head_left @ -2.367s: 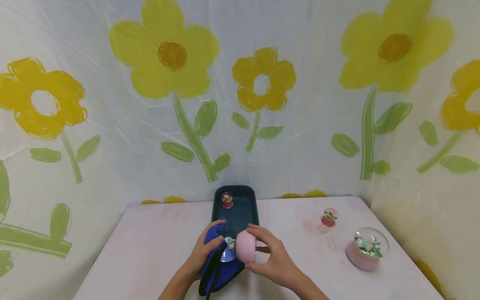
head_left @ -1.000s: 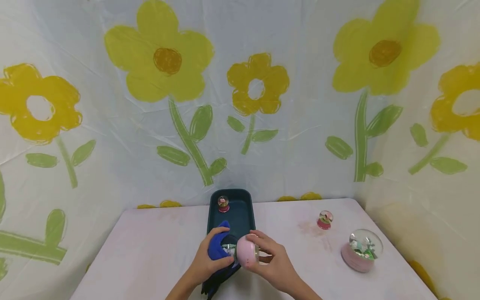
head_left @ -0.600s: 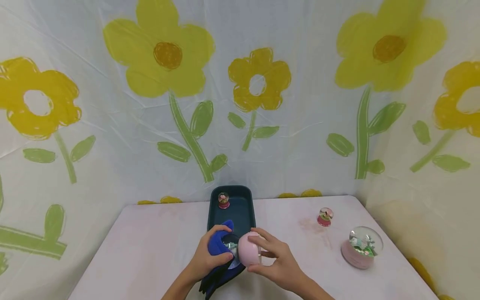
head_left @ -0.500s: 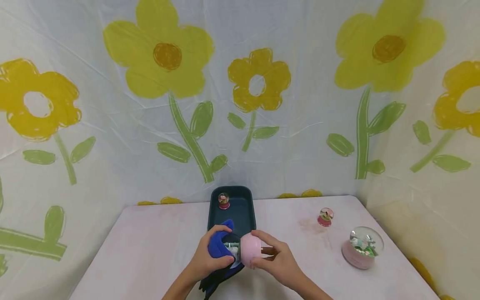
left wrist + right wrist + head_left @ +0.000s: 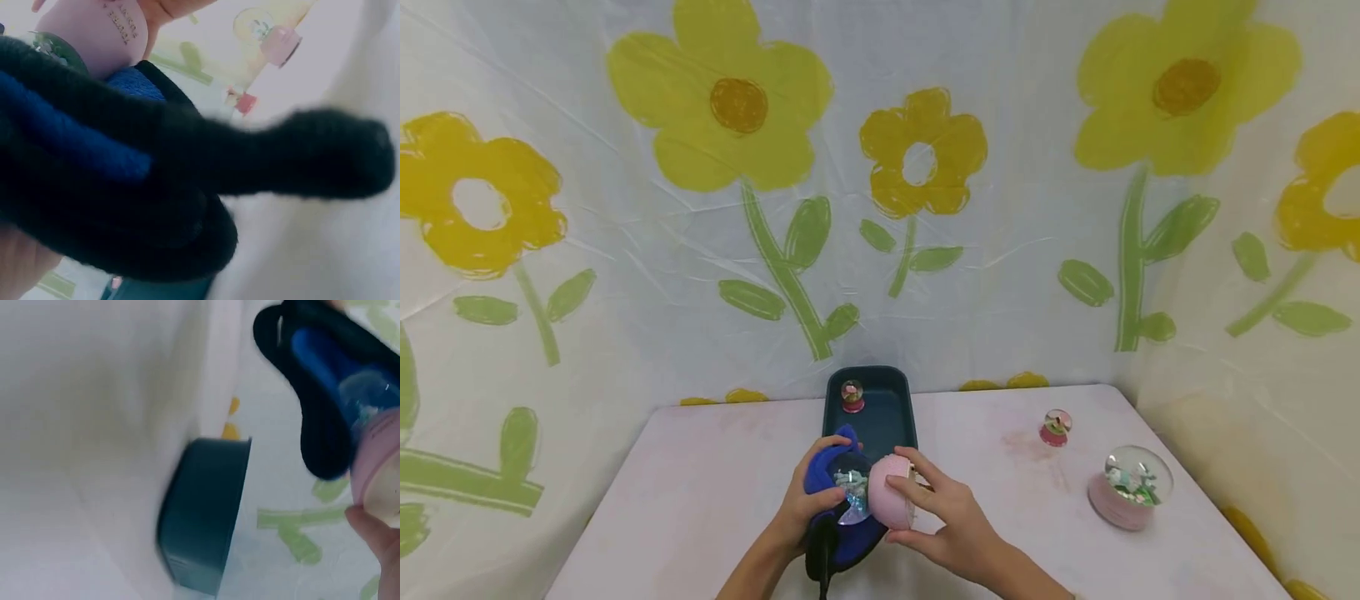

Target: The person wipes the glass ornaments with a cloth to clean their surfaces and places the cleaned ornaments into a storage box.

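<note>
A snow globe (image 5: pixel 890 493) with a pink base lies on its side in the air between both hands, its glass dome facing left. My right hand (image 5: pixel 951 517) grips the pink base; lettering shows on that base in the left wrist view. Around the dome, my left hand (image 5: pixel 801 500) holds a blue cloth (image 5: pixel 859 542) with black edging. In the left wrist view the cloth's dark edge (image 5: pixel 269 150) covers much of the scene. The right wrist view shows the cloth (image 5: pixel 325 369) against the glass and a thumb (image 5: pixel 372 531) on the base.
Behind the hands stands a dark teal tray (image 5: pixel 891 417) with a small red-based snow globe (image 5: pixel 852 397) in it. To the right on the table (image 5: pixel 700 467) are another small snow globe (image 5: pixel 1056 427) and a large pink-based one (image 5: pixel 1129 487). A flower-print curtain (image 5: pixel 1015 208) hangs behind.
The held globe has turned and tilted in the hands, and more of its dome shows out of the cloth. The cloth has shifted over the glass. The globes on the table and tray stay put.
</note>
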A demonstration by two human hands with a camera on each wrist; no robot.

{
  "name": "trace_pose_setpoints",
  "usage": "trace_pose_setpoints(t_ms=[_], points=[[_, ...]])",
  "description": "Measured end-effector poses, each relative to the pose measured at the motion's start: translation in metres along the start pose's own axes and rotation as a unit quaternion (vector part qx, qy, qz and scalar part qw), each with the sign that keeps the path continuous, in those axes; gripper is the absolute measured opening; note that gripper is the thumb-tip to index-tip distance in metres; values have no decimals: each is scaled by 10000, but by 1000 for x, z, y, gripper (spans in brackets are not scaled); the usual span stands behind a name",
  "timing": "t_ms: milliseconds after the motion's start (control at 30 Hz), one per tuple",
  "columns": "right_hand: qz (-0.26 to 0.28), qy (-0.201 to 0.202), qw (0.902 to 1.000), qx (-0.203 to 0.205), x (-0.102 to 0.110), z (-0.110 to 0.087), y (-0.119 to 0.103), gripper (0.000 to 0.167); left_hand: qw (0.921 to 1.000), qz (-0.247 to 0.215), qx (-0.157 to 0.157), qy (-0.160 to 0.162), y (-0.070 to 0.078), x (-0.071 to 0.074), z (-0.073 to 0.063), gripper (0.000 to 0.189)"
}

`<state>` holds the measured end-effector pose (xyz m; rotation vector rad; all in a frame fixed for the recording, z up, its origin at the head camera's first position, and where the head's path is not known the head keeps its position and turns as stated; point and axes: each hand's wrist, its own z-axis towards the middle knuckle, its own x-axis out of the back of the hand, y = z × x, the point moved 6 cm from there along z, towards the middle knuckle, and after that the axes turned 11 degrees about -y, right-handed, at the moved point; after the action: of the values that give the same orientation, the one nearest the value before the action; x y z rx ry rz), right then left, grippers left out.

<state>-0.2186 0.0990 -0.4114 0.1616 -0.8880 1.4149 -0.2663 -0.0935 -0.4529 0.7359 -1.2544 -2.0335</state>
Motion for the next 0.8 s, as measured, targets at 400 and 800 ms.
trace_pose_setpoints(t_ms=[400,800], points=[[3766,-305,8634,-3343,-23,-19,47,54,9910,1189,575,207,-3,0,-5,56],[164,-238,9976,-634,-2,-6,17,64,9786,1421,1261,795,-3,-2,4,54]])
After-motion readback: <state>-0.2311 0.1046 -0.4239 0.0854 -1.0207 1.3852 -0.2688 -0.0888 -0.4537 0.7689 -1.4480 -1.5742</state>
